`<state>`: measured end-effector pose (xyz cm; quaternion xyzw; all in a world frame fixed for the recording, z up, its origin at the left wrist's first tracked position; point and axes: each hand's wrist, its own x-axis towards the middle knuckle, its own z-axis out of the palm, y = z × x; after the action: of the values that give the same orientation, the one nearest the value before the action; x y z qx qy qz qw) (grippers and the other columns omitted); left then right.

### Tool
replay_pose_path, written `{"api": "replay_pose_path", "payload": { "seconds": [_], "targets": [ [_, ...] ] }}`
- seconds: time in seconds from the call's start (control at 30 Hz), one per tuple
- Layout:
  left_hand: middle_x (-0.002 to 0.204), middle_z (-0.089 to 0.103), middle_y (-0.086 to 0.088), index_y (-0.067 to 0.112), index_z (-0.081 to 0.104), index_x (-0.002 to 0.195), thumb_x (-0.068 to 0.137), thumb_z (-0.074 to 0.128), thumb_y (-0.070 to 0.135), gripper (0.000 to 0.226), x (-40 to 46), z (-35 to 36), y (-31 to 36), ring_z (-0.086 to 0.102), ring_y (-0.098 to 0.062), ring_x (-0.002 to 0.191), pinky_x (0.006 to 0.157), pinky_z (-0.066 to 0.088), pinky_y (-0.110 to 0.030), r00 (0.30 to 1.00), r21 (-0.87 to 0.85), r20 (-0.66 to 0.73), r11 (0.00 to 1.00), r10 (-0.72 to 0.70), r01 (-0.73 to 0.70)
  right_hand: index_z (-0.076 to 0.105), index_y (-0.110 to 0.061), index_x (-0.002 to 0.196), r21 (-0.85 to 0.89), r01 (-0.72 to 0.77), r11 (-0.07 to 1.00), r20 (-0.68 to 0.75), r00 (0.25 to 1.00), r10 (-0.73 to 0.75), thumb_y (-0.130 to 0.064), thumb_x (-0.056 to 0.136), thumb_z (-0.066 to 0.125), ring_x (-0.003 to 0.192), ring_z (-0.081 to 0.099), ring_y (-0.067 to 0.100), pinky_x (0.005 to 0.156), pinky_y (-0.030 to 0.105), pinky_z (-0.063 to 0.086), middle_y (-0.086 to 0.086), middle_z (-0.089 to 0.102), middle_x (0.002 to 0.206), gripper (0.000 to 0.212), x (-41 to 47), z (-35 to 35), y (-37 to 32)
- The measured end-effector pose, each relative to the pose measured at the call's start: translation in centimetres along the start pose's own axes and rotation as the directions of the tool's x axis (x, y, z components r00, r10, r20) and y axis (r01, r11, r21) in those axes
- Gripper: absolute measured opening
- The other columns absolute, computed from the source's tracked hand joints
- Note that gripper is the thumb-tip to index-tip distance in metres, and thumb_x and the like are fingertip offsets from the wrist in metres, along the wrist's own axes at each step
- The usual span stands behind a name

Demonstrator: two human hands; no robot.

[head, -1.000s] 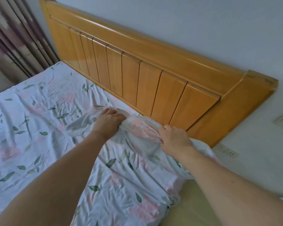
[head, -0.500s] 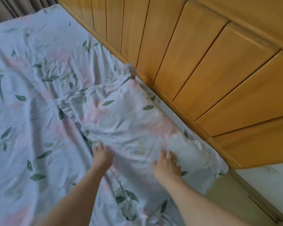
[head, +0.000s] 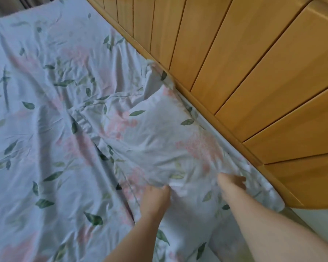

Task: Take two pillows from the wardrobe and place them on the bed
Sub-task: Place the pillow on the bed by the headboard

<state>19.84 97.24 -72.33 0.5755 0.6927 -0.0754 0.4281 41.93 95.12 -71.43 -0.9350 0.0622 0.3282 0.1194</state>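
A pillow (head: 155, 133) in a white case with pink flowers and green leaves lies on the bed (head: 36, 110), against the wooden headboard (head: 244, 59). Its pattern matches the bed sheet. My left hand (head: 155, 197) pinches the pillow's near edge, fingers closed on the fabric. My right hand (head: 231, 186) grips the same edge further right, close to the headboard. Only one pillow is in view.
The headboard of vertical wooden panels runs diagonally along the right side. A curtain (head: 6, 4) shows at the top left corner. The bare mattress edge (head: 233, 244) and pale floor (head: 316, 220) appear at the bottom right.
The pillow went from bunched up in both hands to lying flat by the headboard. My hands moved from flat on it to gripping its near edge; the view dropped closer.
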Motion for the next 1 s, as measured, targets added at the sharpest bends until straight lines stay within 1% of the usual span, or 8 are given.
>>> {"api": "replay_pose_path", "payload": {
  "seconds": [0.1,0.27,0.43,0.5,0.6,0.67,0.8,1.0],
  "targets": [
    [0.114,0.065,-0.016,0.006,0.065,0.111,0.090,0.049,0.029,0.035,-0.2,0.7,0.3,0.061,-0.031,0.106,0.091,0.050,-0.036,0.987,-0.079,0.127,0.991,-0.095,0.105,0.060,0.001,0.114,0.071,-0.017,0.997,0.118,0.993,0.009,-0.025,0.081,0.057,0.092,0.063,0.034,0.087,0.042,0.055,0.016,0.064,0.109,0.042,0.0,-0.6,1.6],
    [0.103,0.066,-0.014,0.003,0.064,0.100,0.085,0.054,0.010,0.020,-1.2,-0.1,1.1,0.063,-0.029,0.096,0.079,0.051,-0.033,0.992,0.016,0.102,0.997,-0.071,0.070,0.064,-0.005,0.106,-0.281,0.278,0.919,0.096,0.961,-0.261,-0.017,0.090,0.049,0.069,0.058,0.024,0.064,0.033,0.053,0.006,0.058,0.081,0.025,0.0,-2.6,2.6],
    [0.078,0.069,-0.014,0.011,0.056,0.067,0.082,0.047,0.006,0.018,-3.8,-1.8,1.7,0.066,-0.030,0.076,0.062,0.047,-0.029,0.996,-0.108,0.085,0.994,0.023,-0.014,0.060,-0.006,0.105,-0.349,0.374,0.859,0.048,0.923,-0.382,-0.016,0.089,0.050,0.073,0.056,0.025,0.058,0.031,0.046,0.009,0.066,0.102,0.021,-1.3,-5.8,3.0],
    [0.061,0.068,-0.011,0.009,0.057,0.063,0.081,0.044,0.006,0.022,-5.1,-2.9,1.9,0.063,-0.022,0.056,0.055,0.049,-0.027,0.993,-0.199,0.113,0.980,0.044,-0.021,0.061,-0.006,0.098,-0.309,0.399,0.863,-0.010,0.906,-0.422,-0.018,0.087,0.053,0.074,0.059,0.027,0.059,0.031,0.049,0.009,0.066,0.096,0.018,-2.2,-7.5,3.3],
    [0.051,0.066,-0.010,0.004,0.059,0.066,0.082,0.041,0.005,0.024,-6.6,-3.2,1.6,0.061,-0.018,0.046,0.053,0.052,-0.029,0.987,-0.218,0.160,0.976,0.032,0.004,0.059,-0.009,0.089,-0.284,0.430,0.857,-0.087,0.879,-0.469,-0.020,0.087,0.051,0.075,0.061,0.029,0.060,0.033,0.048,0.008,0.066,0.090,0.014,-3.4,-9.3,5.0],
    [0.062,0.069,-0.014,0.001,0.061,0.074,0.085,0.042,0.005,0.022,-7.6,-2.2,1.5,0.065,-0.023,0.055,0.060,0.056,-0.036,0.981,-0.166,0.192,0.986,0.025,0.008,0.059,-0.008,0.092,-0.290,0.419,0.861,-0.103,0.880,-0.463,-0.019,0.090,0.049,0.079,0.062,0.030,0.065,0.036,0.052,0.010,0.066,0.094,0.015,-3.8,-9.7,6.7],
    [0.117,0.061,-0.018,-0.001,0.057,0.113,0.092,0.040,0.008,0.028,-8.3,0.5,1.3,0.058,-0.032,0.110,0.090,0.045,-0.034,0.986,0.237,0.150,0.966,0.069,-0.104,0.053,-0.006,0.116,-0.398,0.421,0.815,0.111,0.904,-0.413,-0.027,0.096,0.045,0.101,0.059,0.032,0.085,0.043,0.053,0.012,0.058,0.118,0.031,-3.0,-8.9,8.4],
    [0.108,0.060,-0.018,0.002,0.061,0.103,0.094,0.038,0.016,0.028,-9.8,-1.3,4.8,0.057,-0.036,0.103,0.084,0.044,-0.038,0.963,0.398,0.057,0.878,0.265,-0.265,0.035,-0.011,0.140,-0.404,0.577,0.710,0.274,0.817,-0.507,-0.039,0.094,0.048,0.124,0.047,0.031,0.099,0.044,0.044,0.010,0.042,0.140,0.056,-4.6,-10.3,8.8]
  ]
}}
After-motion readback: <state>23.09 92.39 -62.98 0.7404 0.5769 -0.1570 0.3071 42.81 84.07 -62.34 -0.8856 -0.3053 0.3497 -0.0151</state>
